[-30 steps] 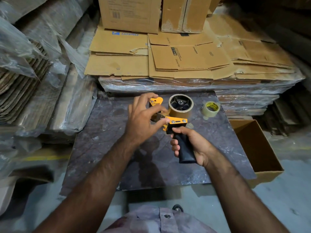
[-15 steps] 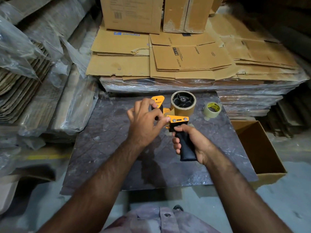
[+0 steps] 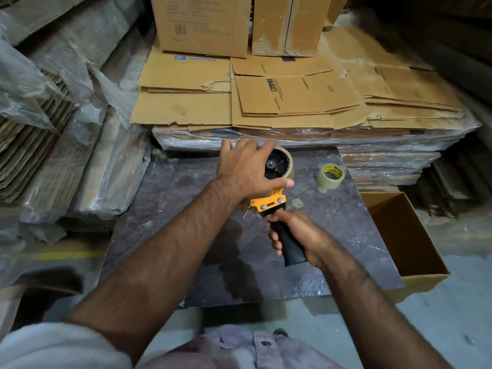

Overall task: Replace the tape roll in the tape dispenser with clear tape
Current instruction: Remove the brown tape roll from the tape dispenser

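Item: tape dispenser (image 3: 269, 205), frame centre, above the table (image 3: 165, 209). My right hand (image 3: 295, 235) wraps its black handle, fingers closed around it, to steady the body. My left hand (image 3: 245, 169) cups the brown roll (image 3: 288, 169) on the hub, fingers spread over its rim, likely to pull it off. Clear tape (image 3: 331, 174) waits right of centre on the table, within reach for loading.

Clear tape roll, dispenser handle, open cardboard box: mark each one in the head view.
Clear tape roll (image 3: 331, 174): head view, on its top rim, lying on the dark board.
Dispenser handle (image 3: 291, 249): head view, on the black grip below the right hand's fingers.
Open cardboard box (image 3: 407, 235): head view, on its inner wall.
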{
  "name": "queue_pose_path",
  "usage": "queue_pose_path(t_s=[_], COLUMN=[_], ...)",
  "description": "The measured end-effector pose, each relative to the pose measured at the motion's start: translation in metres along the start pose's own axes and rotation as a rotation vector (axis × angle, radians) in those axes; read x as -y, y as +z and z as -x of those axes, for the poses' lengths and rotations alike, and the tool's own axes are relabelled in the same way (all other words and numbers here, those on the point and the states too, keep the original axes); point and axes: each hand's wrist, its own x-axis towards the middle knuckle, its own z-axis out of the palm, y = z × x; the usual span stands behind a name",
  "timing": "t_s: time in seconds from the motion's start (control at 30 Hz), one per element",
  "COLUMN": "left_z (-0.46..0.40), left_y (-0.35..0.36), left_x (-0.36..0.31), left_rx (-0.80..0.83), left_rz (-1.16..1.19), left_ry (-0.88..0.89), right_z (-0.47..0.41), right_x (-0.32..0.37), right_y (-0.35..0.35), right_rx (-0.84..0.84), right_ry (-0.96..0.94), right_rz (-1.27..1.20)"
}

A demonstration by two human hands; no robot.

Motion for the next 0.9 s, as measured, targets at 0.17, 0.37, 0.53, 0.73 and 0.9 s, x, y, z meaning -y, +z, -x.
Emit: queue_pose_path(t_s=[0.17, 0.37, 0.53, 0.73, 0.9], left_z=[-0.017, -0.018, 0.000, 0.057, 0.106], left_y=[0.004, 0.022, 0.058, 0.105, 0.136], left_x=[-0.004, -0.015, -0.002, 0.015, 0.012], left_rx=[0.135, 0.278, 0.225, 0.307, 0.321], left_rz=[0.053, 0.035, 0.527, 0.566, 0.432], left_ry=[0.236, 0.462, 0.138, -0.050, -0.075], right_z=[0.002, -0.001, -0.020, -0.061, -0.092], right_x=[-0.009, -0.032, -0.058, -0.108, -0.135], right_y=[-0.007, -0.023, -0.041, -0.059, -0.052], right_rx=[0.013, 0.032, -0.029, -0.177, -0.194], right_ry=[0.023, 0.105, 0.239, 0.403, 0.487], right_rz=[-0.016, -0.072, -0.229, -0.255, -0.253])
